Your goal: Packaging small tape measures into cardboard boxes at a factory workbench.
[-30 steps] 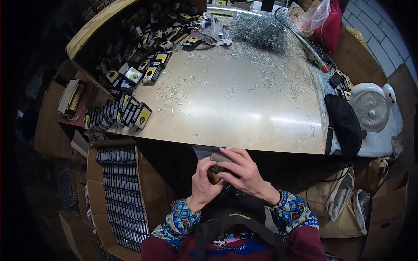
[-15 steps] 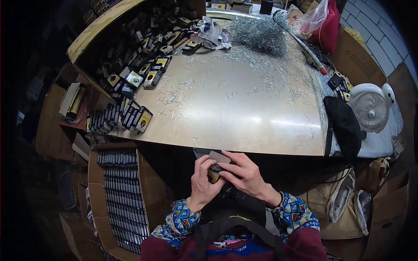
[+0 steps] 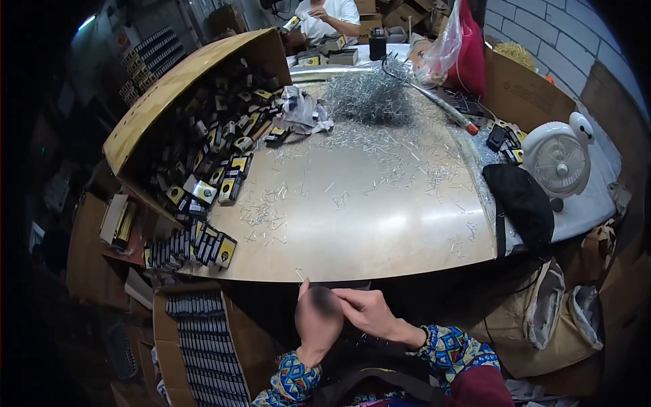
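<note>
Just below the table's front edge my two hands meet. Much of my left hand [image 3: 317, 325] is covered by a blurred patch, so most of its fingers and anything in them are hidden; one fingertip points up at the tabletop. My right hand [image 3: 371, 313] is closed, thumb and fingers pressed together against the left hand's side. What it pinches does not show. A small bent wire piece [image 3: 299, 274] lies at the table edge, right by the left fingertip. Many more bent wires [image 3: 264, 217] are scattered over the pale tabletop [image 3: 319, 234].
Black-and-yellow small boxes [image 3: 230, 186] spill from a tipped carton [image 3: 129, 139]; more stand in a row [image 3: 176, 249]. A carton of packed boxes [image 3: 203, 353] sits below left. A wire heap [image 3: 369, 95], white fan [image 3: 559, 163] and black bag [image 3: 519, 203] lie beyond. A person [image 3: 332, 20] sits opposite.
The view has tilted up, bringing the person opposite into sight. Earlier both hands held a small black-and-yellow box with a raised grey flap; now it is hidden from view.
</note>
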The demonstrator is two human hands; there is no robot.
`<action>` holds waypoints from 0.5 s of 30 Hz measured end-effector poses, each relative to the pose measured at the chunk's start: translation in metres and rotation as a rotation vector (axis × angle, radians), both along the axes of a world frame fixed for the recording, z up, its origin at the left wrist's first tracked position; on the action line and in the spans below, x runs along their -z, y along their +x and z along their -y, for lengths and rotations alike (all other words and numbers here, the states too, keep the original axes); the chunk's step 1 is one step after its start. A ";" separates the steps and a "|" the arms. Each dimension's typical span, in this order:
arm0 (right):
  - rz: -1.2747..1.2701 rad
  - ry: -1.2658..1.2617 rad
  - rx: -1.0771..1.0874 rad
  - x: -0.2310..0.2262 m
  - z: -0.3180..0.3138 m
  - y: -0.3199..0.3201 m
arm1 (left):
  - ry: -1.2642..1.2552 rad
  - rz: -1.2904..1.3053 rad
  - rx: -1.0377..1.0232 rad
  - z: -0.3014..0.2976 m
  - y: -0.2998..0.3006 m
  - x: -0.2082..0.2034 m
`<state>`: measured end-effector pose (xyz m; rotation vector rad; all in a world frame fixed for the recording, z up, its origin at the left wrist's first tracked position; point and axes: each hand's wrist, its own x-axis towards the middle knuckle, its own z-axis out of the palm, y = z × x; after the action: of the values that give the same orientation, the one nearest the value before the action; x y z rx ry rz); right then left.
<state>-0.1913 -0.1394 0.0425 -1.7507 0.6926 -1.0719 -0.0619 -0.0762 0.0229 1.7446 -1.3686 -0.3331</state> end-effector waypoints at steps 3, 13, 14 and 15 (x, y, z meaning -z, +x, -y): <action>0.012 -0.206 0.116 -0.002 0.013 -0.005 | -0.059 -0.018 0.017 0.000 -0.001 -0.001; -0.234 -0.291 -0.056 -0.006 0.015 -0.006 | -0.120 0.124 0.085 0.003 0.001 0.008; -0.284 -0.280 -0.069 -0.009 0.013 -0.006 | -0.167 0.165 0.084 0.004 0.002 0.006; -0.287 -0.280 -0.071 -0.012 0.012 -0.007 | -0.167 0.161 0.082 0.002 0.002 0.006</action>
<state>-0.1985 -0.1511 0.0549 -2.1835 0.6722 -0.9110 -0.0601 -0.0784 0.0165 1.6076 -1.5411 -0.1201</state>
